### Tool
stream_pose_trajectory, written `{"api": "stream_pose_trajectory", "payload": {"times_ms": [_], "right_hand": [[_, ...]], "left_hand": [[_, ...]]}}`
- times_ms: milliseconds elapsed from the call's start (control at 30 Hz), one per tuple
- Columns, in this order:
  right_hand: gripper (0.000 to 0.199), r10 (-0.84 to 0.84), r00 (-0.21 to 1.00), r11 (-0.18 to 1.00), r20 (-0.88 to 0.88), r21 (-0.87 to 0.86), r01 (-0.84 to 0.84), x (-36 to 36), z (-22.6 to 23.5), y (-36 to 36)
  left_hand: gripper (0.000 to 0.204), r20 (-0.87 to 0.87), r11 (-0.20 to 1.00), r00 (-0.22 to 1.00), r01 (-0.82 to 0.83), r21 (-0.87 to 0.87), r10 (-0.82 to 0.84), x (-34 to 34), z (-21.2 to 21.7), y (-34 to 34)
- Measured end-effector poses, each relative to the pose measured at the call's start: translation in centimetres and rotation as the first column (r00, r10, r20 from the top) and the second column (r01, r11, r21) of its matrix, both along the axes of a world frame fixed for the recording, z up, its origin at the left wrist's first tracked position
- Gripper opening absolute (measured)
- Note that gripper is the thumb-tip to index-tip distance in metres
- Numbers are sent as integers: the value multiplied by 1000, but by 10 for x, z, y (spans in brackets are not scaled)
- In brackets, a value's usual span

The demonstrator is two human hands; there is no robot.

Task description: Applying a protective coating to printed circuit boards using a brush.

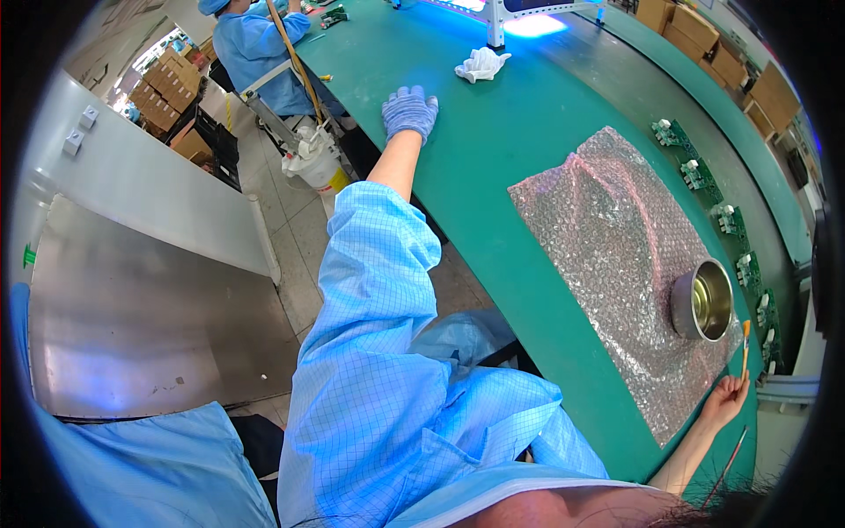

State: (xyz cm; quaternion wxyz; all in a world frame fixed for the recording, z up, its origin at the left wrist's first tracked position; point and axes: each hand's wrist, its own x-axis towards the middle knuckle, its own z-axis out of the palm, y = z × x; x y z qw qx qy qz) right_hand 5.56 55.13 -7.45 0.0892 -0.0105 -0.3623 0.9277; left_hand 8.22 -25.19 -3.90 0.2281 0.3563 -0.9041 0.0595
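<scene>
My left hand (410, 114), in a blue-grey glove, lies palm down near the left edge of the green tabletop (475, 185), fingers stretched out and nothing held. At the lower right, my bare right hand (726, 401) pinches a small brush (745, 359), its yellowish bristles pointing away from me. Just left of the brush is a round metal cup (682, 304) with yellowish liquid inside. It rests on a pinkish, clear sheet of bubble wrap (607, 238) spread over the table. A thin dark stick (732, 453) lies near my right wrist.
Several green circuit boards (693, 174) line the track along the table's right side. A crumpled white cloth (481, 65) lies ahead, below a metal frame (495, 31) with bluish light. Far left, a person in blue (255, 48) works near a white bucket (317, 167).
</scene>
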Motion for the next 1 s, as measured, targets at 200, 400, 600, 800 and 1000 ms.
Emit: {"api": "stream_pose_trajectory", "payload": {"times_ms": [200, 400, 600, 800, 1000], "right_hand": [[28, -15, 999, 1000, 29, -6, 15, -2, 1, -10], [26, 17, 999, 1000, -34, 27, -16, -1, -2, 14], [23, 98, 994, 995, -50, -7, -99, -12, -14, 18], [23, -25, 999, 1000, 20, -4, 25, -2, 10, -9], [25, 21, 999, 1000, -37, 14, -20, -13, -3, 0]], "left_hand": [[41, 58, 999, 998, -19, 49, 16, 8, 11, 4], [42, 75, 998, 997, -1, 63, -3, -2, 10, 15], [41, 30, 992, 1000, -14, 123, 10, 9, 13, 10], [40, 17, 991, 1000, 13, 131, -16, 2, 13, 9], [39, 7, 987, 1000, 11, 159, -13, 12, 16, 11]]}}
